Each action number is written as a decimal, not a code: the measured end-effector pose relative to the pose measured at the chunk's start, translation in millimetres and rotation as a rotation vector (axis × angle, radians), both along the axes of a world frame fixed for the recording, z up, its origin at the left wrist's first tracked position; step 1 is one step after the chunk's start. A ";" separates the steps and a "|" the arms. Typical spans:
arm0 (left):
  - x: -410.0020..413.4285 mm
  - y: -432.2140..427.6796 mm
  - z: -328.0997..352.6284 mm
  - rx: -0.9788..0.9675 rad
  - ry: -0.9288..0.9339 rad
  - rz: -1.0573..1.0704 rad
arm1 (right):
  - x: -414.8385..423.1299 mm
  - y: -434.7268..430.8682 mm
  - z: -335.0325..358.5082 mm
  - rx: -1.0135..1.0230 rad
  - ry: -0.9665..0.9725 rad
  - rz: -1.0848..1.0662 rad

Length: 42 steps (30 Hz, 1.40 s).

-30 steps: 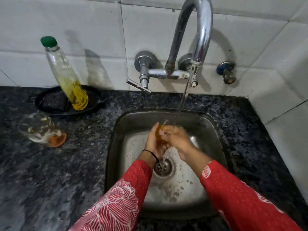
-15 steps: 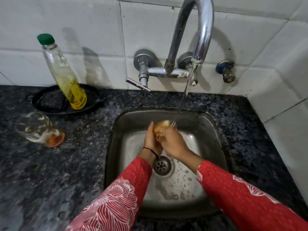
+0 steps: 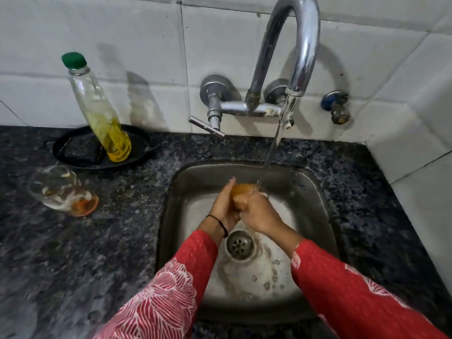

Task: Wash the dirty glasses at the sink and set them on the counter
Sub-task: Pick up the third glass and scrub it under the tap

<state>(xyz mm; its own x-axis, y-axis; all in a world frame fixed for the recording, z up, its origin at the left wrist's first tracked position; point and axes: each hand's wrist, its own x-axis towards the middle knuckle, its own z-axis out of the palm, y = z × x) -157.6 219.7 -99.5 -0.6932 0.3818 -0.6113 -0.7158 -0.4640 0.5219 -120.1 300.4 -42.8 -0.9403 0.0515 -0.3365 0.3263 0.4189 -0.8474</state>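
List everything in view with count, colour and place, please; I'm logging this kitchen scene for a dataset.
Glass in hands: 1, clear with amber tint, under the water stream over the sink.
Glass on counter: 1, clear, streaked with an orange base, left of the sink.
Bottle: 1, clear with yellow liquid and green cap, standing in the tray.
Tray: 1, black, back left on the counter.
Tap: 1, chrome, on the wall, running.
Small valve: 1, blue-topped, right of the tap.
Sink: 1, steel, centre.
Counter: 1, dark speckled stone.
Wall tiles: white, behind.
Left hand: on the glass.
Right hand: on the glass.
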 end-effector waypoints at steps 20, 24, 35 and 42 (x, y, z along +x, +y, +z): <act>50.5 -12.3 52.2 -0.048 0.430 -0.167 | 19.7 28.8 -17.1 -1.203 -0.155 -0.808; 59.2 -30.0 52.8 0.175 0.186 -0.331 | 18.0 33.3 7.0 -0.996 -0.075 -0.489; 47.1 -29.5 79.3 -0.366 0.524 -0.474 | 3.8 40.1 51.3 -0.301 0.117 -0.130; 41.5 -24.8 76.1 -0.817 0.708 -0.489 | -0.2 39.6 49.0 -0.204 0.078 -0.185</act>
<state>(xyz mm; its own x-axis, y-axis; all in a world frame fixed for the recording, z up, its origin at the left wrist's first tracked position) -116.1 194.9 -23.4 -0.8642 0.3744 -0.3362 -0.1578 0.4328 0.8876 -120.3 339.9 6.1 -0.9446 0.1631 -0.2847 0.3119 0.1769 -0.9335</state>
